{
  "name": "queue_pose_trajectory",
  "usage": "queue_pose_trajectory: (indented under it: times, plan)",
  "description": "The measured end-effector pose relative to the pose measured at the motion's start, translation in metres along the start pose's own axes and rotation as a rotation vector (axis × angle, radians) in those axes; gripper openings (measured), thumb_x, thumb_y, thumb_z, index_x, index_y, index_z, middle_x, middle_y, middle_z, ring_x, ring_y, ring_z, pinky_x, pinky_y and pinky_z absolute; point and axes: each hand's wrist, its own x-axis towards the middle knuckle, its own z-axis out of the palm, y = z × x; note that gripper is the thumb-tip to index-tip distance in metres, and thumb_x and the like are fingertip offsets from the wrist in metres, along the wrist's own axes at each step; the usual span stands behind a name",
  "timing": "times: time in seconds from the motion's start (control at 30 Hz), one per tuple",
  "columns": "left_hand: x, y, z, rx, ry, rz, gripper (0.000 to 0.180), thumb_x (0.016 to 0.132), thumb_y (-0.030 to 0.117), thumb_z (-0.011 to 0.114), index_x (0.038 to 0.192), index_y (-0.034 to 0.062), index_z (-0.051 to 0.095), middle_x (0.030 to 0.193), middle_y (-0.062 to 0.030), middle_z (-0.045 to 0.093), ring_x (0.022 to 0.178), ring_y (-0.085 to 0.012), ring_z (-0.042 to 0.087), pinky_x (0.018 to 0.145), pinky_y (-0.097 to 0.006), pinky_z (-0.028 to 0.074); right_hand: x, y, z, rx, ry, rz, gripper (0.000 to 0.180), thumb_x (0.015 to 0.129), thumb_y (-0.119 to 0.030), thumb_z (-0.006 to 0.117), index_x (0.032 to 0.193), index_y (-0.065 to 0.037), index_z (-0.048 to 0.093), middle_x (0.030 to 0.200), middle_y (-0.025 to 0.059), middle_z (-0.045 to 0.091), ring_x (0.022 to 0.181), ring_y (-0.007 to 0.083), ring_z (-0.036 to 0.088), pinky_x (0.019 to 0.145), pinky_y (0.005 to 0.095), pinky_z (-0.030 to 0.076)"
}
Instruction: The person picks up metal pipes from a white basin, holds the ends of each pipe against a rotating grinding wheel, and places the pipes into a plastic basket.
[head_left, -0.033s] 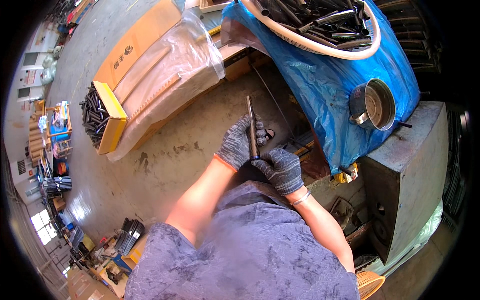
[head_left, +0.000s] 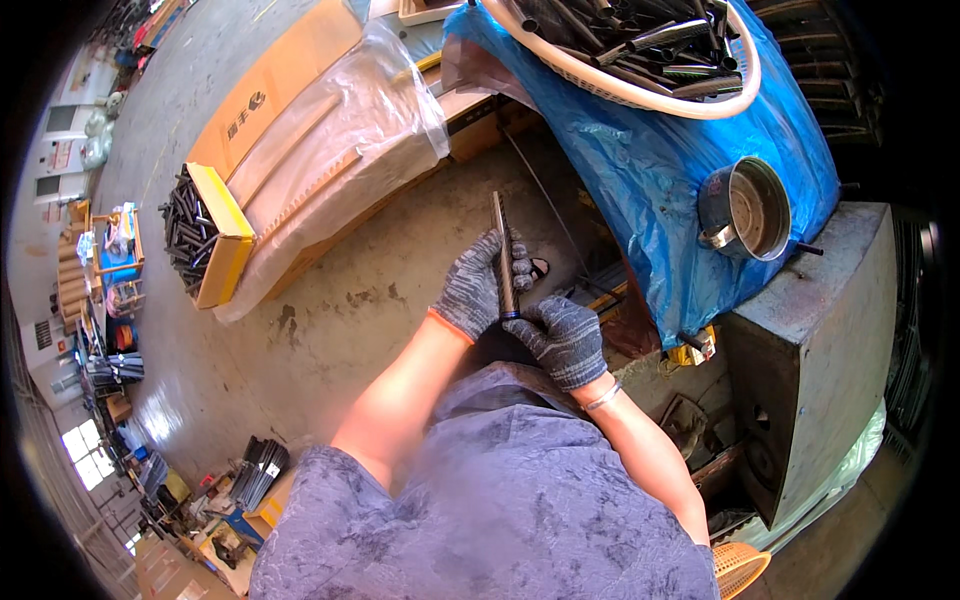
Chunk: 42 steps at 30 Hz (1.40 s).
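And here we have one slim, straight tube [head_left: 507, 262], dark and glossy, a bluish band at its lower end! We see it lengthwise, tilted slightly, far end bare, middle gripped in the left hand [head_left: 474, 278], near end right at the right hand's [head_left: 566, 342] fingertips.

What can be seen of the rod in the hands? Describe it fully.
The rod is slim, straight, dark and shiny, apparently metal, with a brownish sheen and a bluish band near its near end. It is held in front of the body, its far end pointing away. The gloved left hand grips its middle; the gloved right hand holds its near end. Whether it is hollow cannot be told.
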Motion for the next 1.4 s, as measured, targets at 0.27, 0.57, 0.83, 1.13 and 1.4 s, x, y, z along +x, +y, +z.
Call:
queue_pose_trajectory:
  times: [0.27,0.57,0.83,1.13,1.4]
  plan:
    - [0.004,-0.002,-0.003,0.061,-0.003,0.04,0.023,0.092,0.029,0.061,0.101,0.008,0.058,0.085,-0.0063,0.058,0.076,-0.0198,0.056,0.066,-0.032,0.05,0.0,0.001,-0.001,0.004,0.026,0.018,0.02,0.073,-0.023,0.078,0.078,-0.006,0.07,0.068,0.0127,0.063,0.061,0.0298,0.061,0.056,0.0384,0.046]
    - [0.004,-0.002,0.004,0.003,0.042,-0.021,0.022,0.094,0.03,0.055,0.101,0.0093,0.058,0.083,-0.0077,0.06,0.073,-0.0225,0.06,0.064,-0.036,0.052,-0.002,0.004,-0.003,0.005,-0.033,0.092,0.026,0.075,-0.033,0.075,0.078,-0.008,0.069,0.075,0.012,0.065,0.066,0.0311,0.063,0.06,0.0399,0.048]
    - [0.012,-0.007,-0.009,-0.003,0.081,-0.054,0.019,0.094,0.028,0.054,0.095,0.0099,0.057,0.084,-0.0089,0.062,0.074,-0.0238,0.062,0.066,-0.038,0.054,-0.003,0.005,-0.005,-0.018,-0.032,0.086,0.026,0.076,-0.033,0.075,0.078,-0.007,0.069,0.074,0.0126,0.065,0.067,0.0308,0.063,0.061,0.0394,0.048]
    - [0.009,-0.005,0.0,0.138,0.129,0.0,0.016,0.093,0.026,0.059,0.094,0.0099,0.055,0.084,-0.0085,0.063,0.074,-0.023,0.063,0.066,-0.037,0.054,-0.004,0.005,-0.004,0.001,-0.026,0.099,0.027,0.076,-0.033,0.075,0.077,-0.007,0.068,0.074,0.0128,0.065,0.067,0.0309,0.063,0.06,0.0394,0.048]
    - [0.011,-0.004,-0.003,0.137,0.081,-0.025,0.017,0.094,0.027,0.058,0.097,0.0103,0.055,0.083,-0.0082,0.061,0.07,-0.0221,0.06,0.064,-0.036,0.053,-0.005,0.005,-0.002,0.009,-0.014,0.096,0.027,0.076,-0.034,0.074,0.078,-0.007,0.068,0.074,0.0124,0.064,0.067,0.0311,0.063,0.061,0.0396,0.048]
